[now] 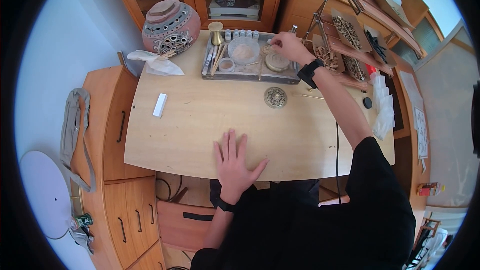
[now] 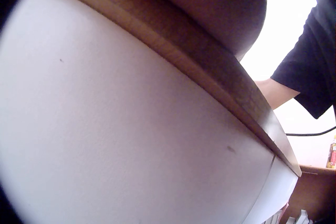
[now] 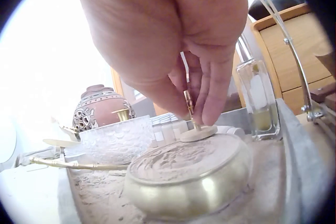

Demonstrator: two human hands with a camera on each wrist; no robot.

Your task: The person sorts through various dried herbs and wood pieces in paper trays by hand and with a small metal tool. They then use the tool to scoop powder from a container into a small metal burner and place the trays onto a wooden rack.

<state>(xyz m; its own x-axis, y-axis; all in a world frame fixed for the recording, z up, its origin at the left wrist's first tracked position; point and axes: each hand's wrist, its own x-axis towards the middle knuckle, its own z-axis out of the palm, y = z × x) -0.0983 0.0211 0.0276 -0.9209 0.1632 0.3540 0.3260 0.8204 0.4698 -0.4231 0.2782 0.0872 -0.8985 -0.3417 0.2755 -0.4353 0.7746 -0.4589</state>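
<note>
My right hand [image 1: 291,50] reaches over the far right part of a grey tray [image 1: 250,76]. In the right wrist view, its thumb and fingers pinch the thin brass handle of an ash press [image 3: 198,133]. The press's flat round foot lies at the far edge of the ash in a round brass incense burner [image 3: 191,195]. That ash looks loose and uneven. My left hand [image 1: 234,170] rests palm down on the table [image 1: 190,135] near its front edge, fingers spread. Behind it lies an openwork burner lid [image 1: 275,97].
A glass bowl of powder [image 1: 243,51], small jars and sticks share the tray; a glass bottle [image 3: 259,100] stands behind the burner. A pink openwork jar [image 1: 171,27] is at back left, a white block [image 1: 160,105] at left. Tiered wooden shelves [image 1: 345,52] stand at right.
</note>
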